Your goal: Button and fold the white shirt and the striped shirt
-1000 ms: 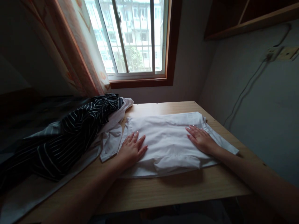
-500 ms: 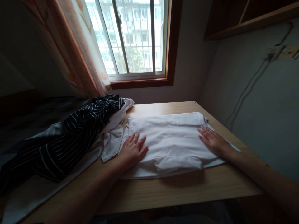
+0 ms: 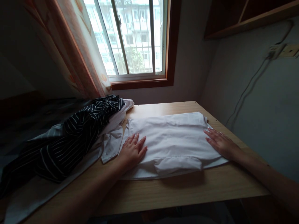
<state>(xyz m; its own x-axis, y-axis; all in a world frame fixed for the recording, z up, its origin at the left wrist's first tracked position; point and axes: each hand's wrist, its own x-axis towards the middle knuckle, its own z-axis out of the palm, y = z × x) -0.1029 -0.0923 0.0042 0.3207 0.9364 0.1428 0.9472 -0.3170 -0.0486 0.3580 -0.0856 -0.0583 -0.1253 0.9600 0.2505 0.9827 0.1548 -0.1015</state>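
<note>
A white garment [image 3: 170,137] lies folded and spread on the wooden table [image 3: 187,193], with a loose fold of cloth along its near edge. My left hand [image 3: 133,151] rests palm down on the garment's left side, fingers spread and holding nothing. On the right side, my right hand [image 3: 220,144] lies over the garment's edge with its fingers stretched out, also holding nothing.
A black striped garment [image 3: 79,133] is heaped at the left on top of other white cloth [image 3: 112,143]. Behind the table are a window [image 3: 140,40] and a curtain [image 3: 81,53]. A cable [image 3: 247,85] hangs on the right wall.
My right hand has slid a little to the right, towards the garment's edge, where the cloth's right corner no longer sticks out as far. My left hand is almost unmoved.
</note>
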